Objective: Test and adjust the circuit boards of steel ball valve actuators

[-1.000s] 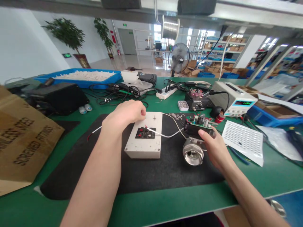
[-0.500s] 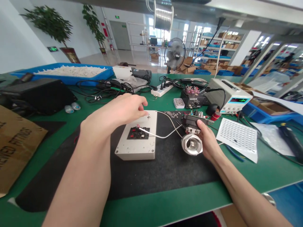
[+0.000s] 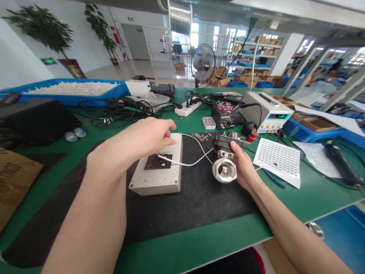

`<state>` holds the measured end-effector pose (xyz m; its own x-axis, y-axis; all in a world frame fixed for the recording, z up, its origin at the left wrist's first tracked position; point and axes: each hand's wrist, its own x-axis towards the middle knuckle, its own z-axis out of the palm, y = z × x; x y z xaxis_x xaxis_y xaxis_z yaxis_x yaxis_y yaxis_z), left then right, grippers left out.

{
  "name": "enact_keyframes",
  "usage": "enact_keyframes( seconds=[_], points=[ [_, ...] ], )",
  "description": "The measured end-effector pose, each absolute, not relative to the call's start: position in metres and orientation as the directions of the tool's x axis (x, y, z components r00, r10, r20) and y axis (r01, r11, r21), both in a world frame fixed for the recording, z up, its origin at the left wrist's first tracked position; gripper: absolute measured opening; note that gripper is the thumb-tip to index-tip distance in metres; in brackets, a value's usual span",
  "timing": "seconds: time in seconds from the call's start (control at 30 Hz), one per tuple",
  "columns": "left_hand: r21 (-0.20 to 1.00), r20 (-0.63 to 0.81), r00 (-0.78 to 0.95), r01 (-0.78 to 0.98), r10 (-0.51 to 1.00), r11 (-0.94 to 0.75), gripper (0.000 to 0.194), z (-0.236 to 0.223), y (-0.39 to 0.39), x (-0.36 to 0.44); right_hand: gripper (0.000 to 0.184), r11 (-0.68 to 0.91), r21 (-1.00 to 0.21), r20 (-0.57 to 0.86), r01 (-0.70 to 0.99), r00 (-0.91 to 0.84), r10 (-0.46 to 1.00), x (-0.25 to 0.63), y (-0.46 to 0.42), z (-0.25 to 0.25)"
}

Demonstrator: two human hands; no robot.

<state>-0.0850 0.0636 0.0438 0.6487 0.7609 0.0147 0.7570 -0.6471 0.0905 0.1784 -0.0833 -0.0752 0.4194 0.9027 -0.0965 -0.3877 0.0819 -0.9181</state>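
Observation:
A white test box (image 3: pixel 159 173) with a black terminal panel lies on the black mat (image 3: pixel 182 205). My left hand (image 3: pixel 145 137) rests over the box's far end, fingers curled and pinching at its top; what they pinch is hidden. A white wire (image 3: pixel 185 161) runs from the panel to a metal valve with a black actuator (image 3: pixel 225 160). My right hand (image 3: pixel 242 167) wraps round that valve from the right, thumb on the actuator.
A power supply (image 3: pixel 265 112) and a soldering station (image 3: pixel 225 118) stand behind the valve. A white perforated sheet (image 3: pixel 278 160) lies to the right. Tangled cables (image 3: pixel 119 110), a blue tray of white parts (image 3: pixel 68 91) and a cardboard box (image 3: pixel 14 179) sit at the left.
The view has swung to the right, so everything sits further left. My left hand stays on the box's far end. My right hand has kept hold of the valve.

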Motion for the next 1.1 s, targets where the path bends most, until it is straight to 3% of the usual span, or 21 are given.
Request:
enact_keyframes(
  seconds=[0.67, 1.1],
  points=[
    [0.088, -0.020, 0.660, 0.750, 0.751, -0.656, 0.051, 0.040, 0.058, -0.075, 0.046, 0.104, -0.925, -0.064, -0.365, 0.420, 0.905, 0.179, -0.086, -0.077],
    [0.004, 0.011, 0.680, 0.733, 0.733, -0.680, 0.045, 0.038, 0.054, -0.071, 0.043, 0.104, -0.921, -0.069, -0.375, 0.419, 0.906, 0.182, -0.086, -0.079]
  ],
)
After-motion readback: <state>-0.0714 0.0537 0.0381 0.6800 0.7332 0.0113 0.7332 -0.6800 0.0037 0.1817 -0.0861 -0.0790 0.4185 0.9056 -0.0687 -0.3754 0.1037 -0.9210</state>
